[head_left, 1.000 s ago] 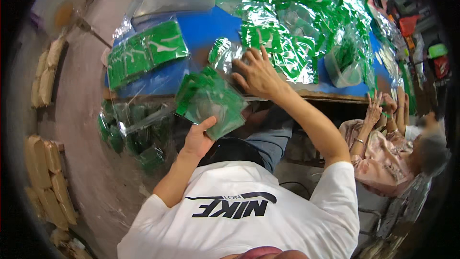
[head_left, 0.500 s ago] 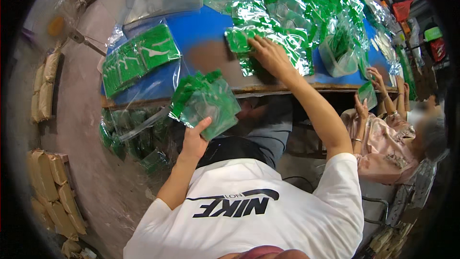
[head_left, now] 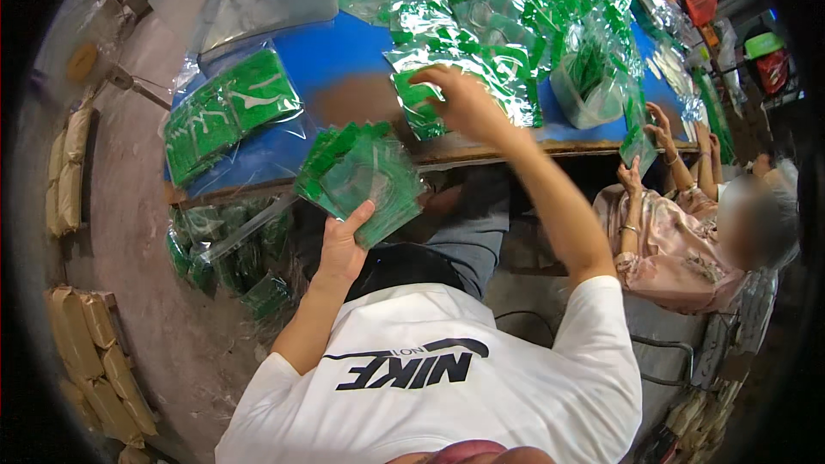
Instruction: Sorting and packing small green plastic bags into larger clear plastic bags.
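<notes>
My left hand (head_left: 345, 245) grips a fanned stack of green-and-clear plastic packets (head_left: 361, 176) in front of the table edge, thumb on top and the other fingers hidden beneath. Over the near edge of a shiny spread of similar packets (head_left: 468, 13), my right hand (head_left: 464, 103) hovers with bent, parted fingers. No packet shows between them. Just under those fingers lies a green packet (head_left: 412, 103), partly covered by the hand.
On the blue table (head_left: 352, 43), a neat row of green packets (head_left: 232, 112) lies at left. A clear tub (head_left: 589, 99) of green pieces stands at right, near a co-worker's hands (head_left: 644, 150). More bagged packets (head_left: 223, 249) hang below the table's left edge. Brown parcels (head_left: 99, 352) are stacked on the floor.
My right hand has come off the packet it was touching and drawn slightly nearer to me. The left hand still holds its stack. The whole view has shifted a little.
</notes>
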Demonstrator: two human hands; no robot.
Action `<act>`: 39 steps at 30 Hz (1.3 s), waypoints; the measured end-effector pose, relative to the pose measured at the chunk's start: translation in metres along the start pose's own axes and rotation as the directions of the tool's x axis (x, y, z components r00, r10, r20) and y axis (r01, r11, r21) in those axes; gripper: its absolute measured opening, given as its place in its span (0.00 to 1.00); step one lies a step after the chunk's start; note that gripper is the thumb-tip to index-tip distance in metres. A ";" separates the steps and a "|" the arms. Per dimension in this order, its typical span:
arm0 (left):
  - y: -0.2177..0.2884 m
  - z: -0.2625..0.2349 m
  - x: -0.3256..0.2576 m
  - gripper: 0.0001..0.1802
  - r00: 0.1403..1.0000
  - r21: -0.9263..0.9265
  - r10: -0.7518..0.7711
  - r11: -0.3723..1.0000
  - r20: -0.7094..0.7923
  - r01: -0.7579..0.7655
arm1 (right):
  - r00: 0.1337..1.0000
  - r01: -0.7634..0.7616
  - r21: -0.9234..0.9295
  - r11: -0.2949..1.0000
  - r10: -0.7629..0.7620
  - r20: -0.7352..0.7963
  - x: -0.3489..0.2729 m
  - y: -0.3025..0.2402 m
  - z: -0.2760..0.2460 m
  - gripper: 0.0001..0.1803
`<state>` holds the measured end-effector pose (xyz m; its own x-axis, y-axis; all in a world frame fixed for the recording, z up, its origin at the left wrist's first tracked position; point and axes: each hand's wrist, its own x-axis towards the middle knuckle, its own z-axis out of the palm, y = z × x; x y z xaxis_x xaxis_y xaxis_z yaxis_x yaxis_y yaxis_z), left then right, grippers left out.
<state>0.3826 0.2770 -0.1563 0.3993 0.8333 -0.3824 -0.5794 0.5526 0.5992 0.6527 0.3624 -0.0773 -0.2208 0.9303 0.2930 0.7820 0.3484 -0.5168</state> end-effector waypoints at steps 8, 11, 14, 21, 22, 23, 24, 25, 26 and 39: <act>0.002 -0.006 -0.009 0.27 0.998 -0.072 -0.034 0.997 0.046 0.037 | 0.925 0.057 -0.501 0.864 0.143 0.352 0.014 0.092 -0.038 0.36; 0.002 -0.011 -0.010 0.28 0.999 -0.107 -0.032 0.994 0.040 0.036 | 0.919 -0.169 -0.509 0.844 0.322 0.229 -0.020 0.059 -0.038 0.49; 0.007 -0.021 -0.008 0.30 0.990 -0.172 -0.097 0.978 0.104 0.114 | 0.933 -0.216 -0.560 0.800 0.338 0.123 -0.087 0.002 -0.017 0.49; -0.003 -0.035 0.011 0.31 0.921 -0.246 -0.216 0.921 0.324 0.303 | 0.780 -0.317 0.389 0.865 0.471 -0.413 -0.137 -0.025 0.024 0.10; -0.003 -0.022 0.010 0.32 0.895 -0.250 -0.224 0.909 0.385 0.335 | 0.722 -0.263 0.683 0.681 0.608 -0.329 -0.130 -0.038 0.032 0.09; -0.003 -0.014 0.008 0.32 0.869 -0.252 -0.228 0.897 0.439 0.363 | 0.722 -0.272 0.812 0.517 0.667 -0.183 -0.122 -0.059 0.042 0.09; -0.007 -0.015 0.009 0.32 0.870 -0.243 -0.234 0.899 0.434 0.363 | 0.727 -0.274 0.904 0.330 0.686 -0.030 -0.115 -0.073 0.048 0.08; -0.013 -0.019 0.011 0.32 0.914 -0.199 -0.221 0.933 0.339 0.299 | 0.727 -0.267 0.908 0.322 0.686 -0.029 -0.115 -0.072 0.047 0.08; -0.015 -0.021 0.012 0.32 0.950 -0.147 -0.195 0.961 0.242 0.235 | 0.752 -0.395 0.846 0.357 0.655 0.075 -0.114 -0.067 0.044 0.08; 0.004 -0.037 -0.011 0.34 0.978 -0.040 -0.131 0.990 0.161 0.139 | 0.941 0.162 -0.287 0.944 -0.236 -0.244 0.020 0.049 0.030 0.27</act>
<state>0.3493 0.2710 -0.1758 0.5809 0.7401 -0.3389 -0.5461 0.6631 0.5120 0.6688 0.4011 -0.1206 -0.2497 0.7648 0.5939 0.8697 0.4468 -0.2098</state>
